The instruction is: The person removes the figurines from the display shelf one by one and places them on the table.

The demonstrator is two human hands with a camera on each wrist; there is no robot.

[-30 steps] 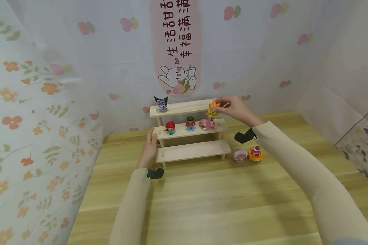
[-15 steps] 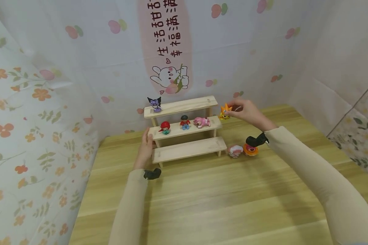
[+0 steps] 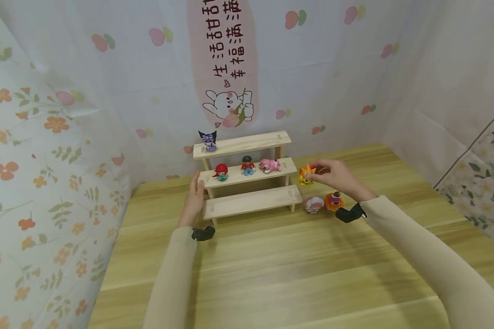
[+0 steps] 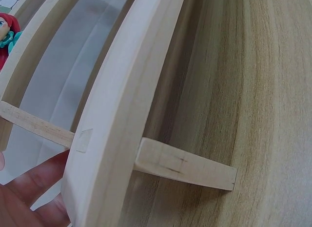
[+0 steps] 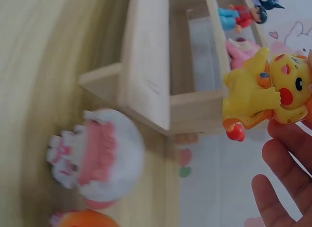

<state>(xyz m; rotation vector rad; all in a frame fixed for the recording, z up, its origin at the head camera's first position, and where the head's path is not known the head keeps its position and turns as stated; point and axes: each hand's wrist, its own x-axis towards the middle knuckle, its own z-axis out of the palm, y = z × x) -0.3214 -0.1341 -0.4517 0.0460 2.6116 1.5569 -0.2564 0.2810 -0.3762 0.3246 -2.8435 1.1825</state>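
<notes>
A three-step wooden display shelf (image 3: 251, 201) stands on the table. My left hand (image 3: 192, 201) holds its left end; in the left wrist view, fingers (image 4: 41, 178) reach behind the lowest step. To the right of the shelf, my right hand (image 3: 333, 176) pinches a yellow figurine (image 5: 253, 90) with an orange spiky top, held up off the table. A purple-and-black figurine (image 3: 208, 140) is on the top step. The middle step bears a red-haired figurine (image 3: 221, 172), a figurine in a red jacket (image 3: 248, 165) and a pink bear figurine (image 3: 269, 165) lying down.
A white-and-pink figurine (image 3: 314, 204) and a pink figurine with an orange ring (image 3: 334, 201) lie on the wooden table (image 3: 271, 274), right of the lowest step. Printed cloth (image 3: 148, 91) hangs behind the shelf and along both sides.
My right hand has carried the yellow figurine from the top step's right end, outward to the right and down beside the shelf. My left hand stays at the shelf's left end.
</notes>
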